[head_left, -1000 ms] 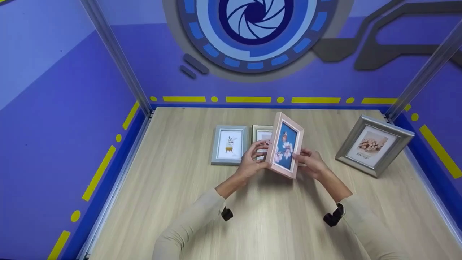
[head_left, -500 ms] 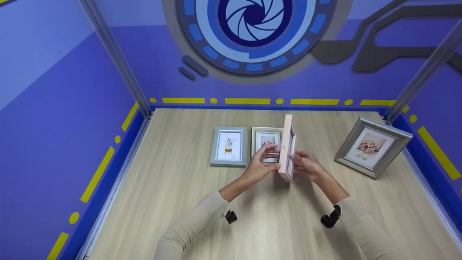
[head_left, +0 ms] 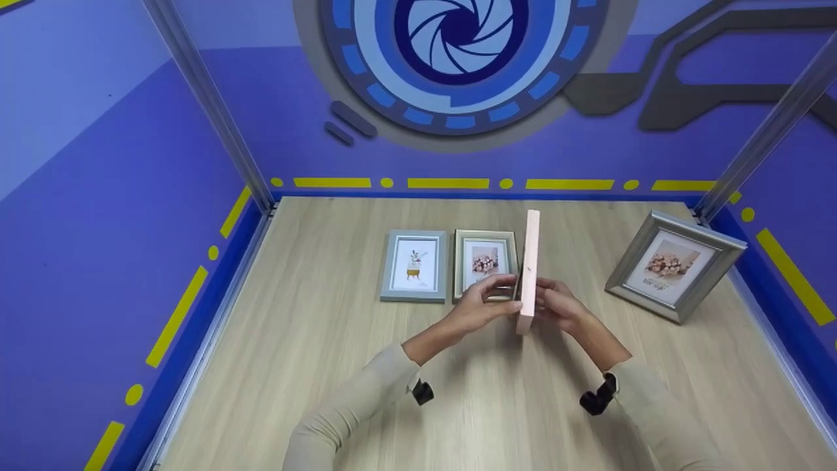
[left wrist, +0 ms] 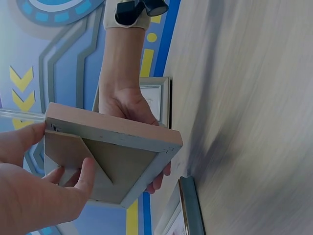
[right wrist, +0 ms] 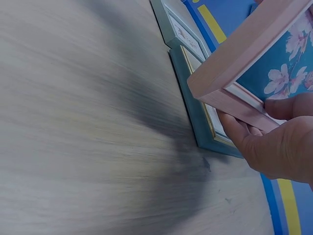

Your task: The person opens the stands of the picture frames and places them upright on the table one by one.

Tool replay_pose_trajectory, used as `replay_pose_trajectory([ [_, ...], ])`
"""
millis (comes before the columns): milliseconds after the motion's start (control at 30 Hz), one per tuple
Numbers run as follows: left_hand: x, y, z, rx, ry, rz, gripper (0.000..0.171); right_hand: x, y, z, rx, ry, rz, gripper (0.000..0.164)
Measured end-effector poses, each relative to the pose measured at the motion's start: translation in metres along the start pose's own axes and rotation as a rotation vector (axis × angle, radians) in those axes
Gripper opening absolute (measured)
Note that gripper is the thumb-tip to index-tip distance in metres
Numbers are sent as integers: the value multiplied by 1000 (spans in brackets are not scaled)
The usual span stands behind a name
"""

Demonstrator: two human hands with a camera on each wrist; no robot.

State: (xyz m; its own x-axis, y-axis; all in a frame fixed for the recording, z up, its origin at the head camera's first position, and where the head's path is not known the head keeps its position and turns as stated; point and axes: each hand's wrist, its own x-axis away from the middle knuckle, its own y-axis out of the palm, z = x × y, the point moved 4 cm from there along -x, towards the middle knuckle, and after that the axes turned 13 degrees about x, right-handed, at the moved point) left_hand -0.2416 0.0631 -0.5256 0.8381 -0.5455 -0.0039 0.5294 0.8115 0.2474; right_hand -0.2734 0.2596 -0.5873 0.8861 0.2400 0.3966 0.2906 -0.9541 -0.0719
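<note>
A pink picture frame (head_left: 531, 261) is held upright above the table, nearly edge-on in the head view. Its front, a blossom print on blue (right wrist: 279, 73), faces the right hand. In the left wrist view its back carries a fold-out stand (left wrist: 66, 149). My left hand (head_left: 480, 307) has its thumb on the frame's edge and curled fingers at the stand. With thumb on the front and fingers behind the lower edge, my right hand (right wrist: 283, 147) grips the frame. In the head view, the pink frame partly hides that hand's fingertips.
A grey-blue picture frame (head_left: 386, 268) and a gold-silver picture frame (head_left: 459, 255) lie side by side on the wooden table (head_left: 314, 288). To the right a larger silver picture frame (head_left: 709, 278) stands tilted. Blue-purple panels (head_left: 588, 154) enclose the back and sides.
The pink frame has turned from showing its print to the head camera to nearly edge-on, shifting slightly right. My left hand has moved right with it; the gold-silver frame is more exposed.
</note>
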Motion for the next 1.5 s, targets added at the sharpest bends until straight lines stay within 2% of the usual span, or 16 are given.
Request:
replay_pose_trajectory([
  [267,0,-3,-3,-13,-18,-27,54,1,0,4,29,-4,-5,51],
  [433,-3,-6,-1,-13,-9,-33,52,0,-1,2,5,-32,8,51],
  [733,-9,-12,7,-169,58,-59,47,0,-4,0,-15,-44,14,48],
  [933,-10,-21,13,-290,101,-39,42,3,-4,1,-30,-144,-43,36],
  [1033,-10,-26,16,-317,105,-28,40,5,-4,1,-42,-211,-90,34],
  [1100,-10,-29,17,-319,100,-27,40,6,-5,0,-40,-225,-100,35],
  [1400,-10,-28,15,-356,88,-25,40,7,-7,2,2,-170,-80,41],
  [1500,-9,-24,14,-465,129,-43,44,6,-9,3,23,-92,-5,47],
])
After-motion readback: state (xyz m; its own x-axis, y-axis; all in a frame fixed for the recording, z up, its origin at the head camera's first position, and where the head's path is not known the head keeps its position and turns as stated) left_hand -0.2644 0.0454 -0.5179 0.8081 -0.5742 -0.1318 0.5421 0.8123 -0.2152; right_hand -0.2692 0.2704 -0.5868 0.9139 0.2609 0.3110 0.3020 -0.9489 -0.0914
